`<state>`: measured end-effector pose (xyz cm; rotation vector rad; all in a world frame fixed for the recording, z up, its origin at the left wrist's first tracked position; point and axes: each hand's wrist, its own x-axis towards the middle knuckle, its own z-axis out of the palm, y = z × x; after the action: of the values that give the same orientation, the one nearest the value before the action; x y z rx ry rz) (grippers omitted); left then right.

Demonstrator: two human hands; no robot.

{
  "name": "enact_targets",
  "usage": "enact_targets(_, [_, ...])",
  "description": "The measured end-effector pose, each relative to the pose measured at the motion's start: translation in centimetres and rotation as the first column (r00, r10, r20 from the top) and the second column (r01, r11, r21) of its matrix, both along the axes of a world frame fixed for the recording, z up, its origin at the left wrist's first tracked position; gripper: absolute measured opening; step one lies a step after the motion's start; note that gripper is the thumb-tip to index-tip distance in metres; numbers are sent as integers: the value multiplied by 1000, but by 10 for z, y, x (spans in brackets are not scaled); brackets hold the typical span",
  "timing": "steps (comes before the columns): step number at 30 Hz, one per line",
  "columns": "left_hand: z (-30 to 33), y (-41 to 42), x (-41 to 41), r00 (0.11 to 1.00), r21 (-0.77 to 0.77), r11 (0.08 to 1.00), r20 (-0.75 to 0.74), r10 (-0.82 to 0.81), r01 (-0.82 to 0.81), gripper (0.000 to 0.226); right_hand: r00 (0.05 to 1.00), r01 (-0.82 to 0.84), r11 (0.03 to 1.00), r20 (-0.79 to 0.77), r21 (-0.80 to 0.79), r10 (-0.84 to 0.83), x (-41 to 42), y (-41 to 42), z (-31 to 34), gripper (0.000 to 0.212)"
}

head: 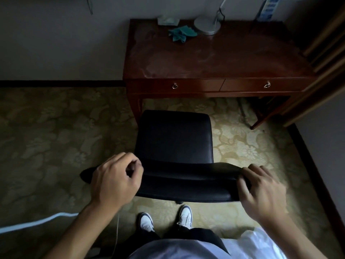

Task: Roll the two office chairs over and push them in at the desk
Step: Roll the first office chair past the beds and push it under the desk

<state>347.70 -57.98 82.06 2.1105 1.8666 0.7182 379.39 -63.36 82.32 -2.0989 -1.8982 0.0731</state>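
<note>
Patterned carpet (56, 128); mahogany desk (214, 58) far right; my left hand (113, 180) and right hand (263, 193) curled gripping black chair's backrest (186, 182).

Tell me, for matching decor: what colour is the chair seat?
Black, seen in the head view: chair seat.

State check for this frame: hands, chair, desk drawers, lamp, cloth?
left hand: closed on backrest top
right hand: gripping backrest top
black office chair: facing desk, not yet pushed in
two desk drawers: shut
lamp: upright on desk
teal cloth: crumpled on desk
</note>
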Motion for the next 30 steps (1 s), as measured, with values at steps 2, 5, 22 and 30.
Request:
enact_targets(2, [-2, 2, 0, 1000, 6, 1000, 12, 14, -14, 22, 1000, -1, 1000, 5, 16, 1, 3, 3, -1, 30])
enact_targets(5, [0, 8, 3, 999, 46, 998, 30, 39, -40, 23, 999, -50, 998, 0, 45, 50, 7, 12, -1, 29])
enact_targets(22, [-8, 126, 46, 992, -171, 980, -93, 81, -96, 18, 995, -94, 995, 43, 32, 93, 52, 125, 0, 32])
enact_targets(30, [-10, 194, 59, 961, -213, 961, -246, 124, -178, 25, 998, -58, 995, 29, 81, 56, 59, 180, -9, 33])
